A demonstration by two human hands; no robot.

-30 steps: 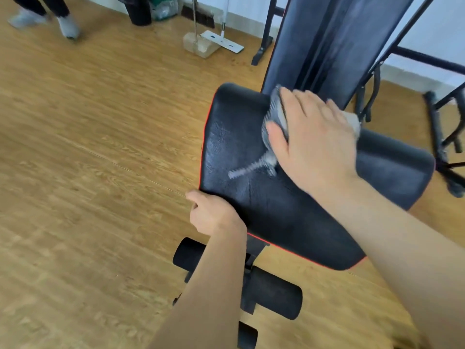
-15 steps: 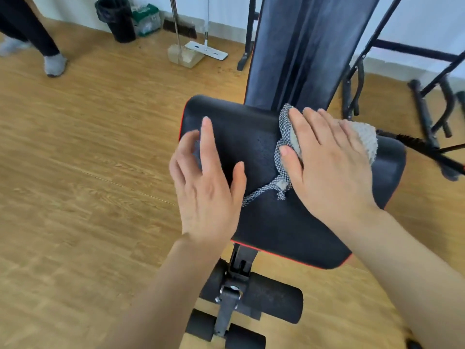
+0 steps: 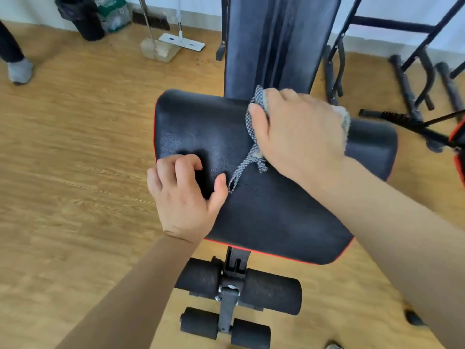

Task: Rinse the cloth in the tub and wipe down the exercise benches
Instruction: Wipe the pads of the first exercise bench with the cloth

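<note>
Cloth (image 3: pixel 254 152): bunched at the rear of the seat pad (image 3: pixel 276 217), hard against the foot of the upright backrest (image 3: pixel 276 46), with a thin checkered tail loose toward the front. Gripped in the right hand (image 3: pixel 299 132), fingers curled over the wad, knuckles up. Left hand (image 3: pixel 183 192) on the pad's left side, fingers curled under, thumb out just beside the tail, nothing held. No tub in view. Probable trouble, nearest first: tail pinned under the left thumb on a leftward stroke, or dragged into the gap between pad and backrest and snagged there. Tight wad, small contact patch, so likely streaks and missed corners without a refold. Hard lean on the left side, possible rock of the bench on its post above the foam rollers (image 3: pixel 271 290). Drips on the wooden floor (image 3: pixel 75 147), a slip hazard, with another person's foot (image 3: pixel 18 71) far left. Black frame bars (image 3: pixel 412 71) near the right arm, a likely knock on a wide sweep.
</note>
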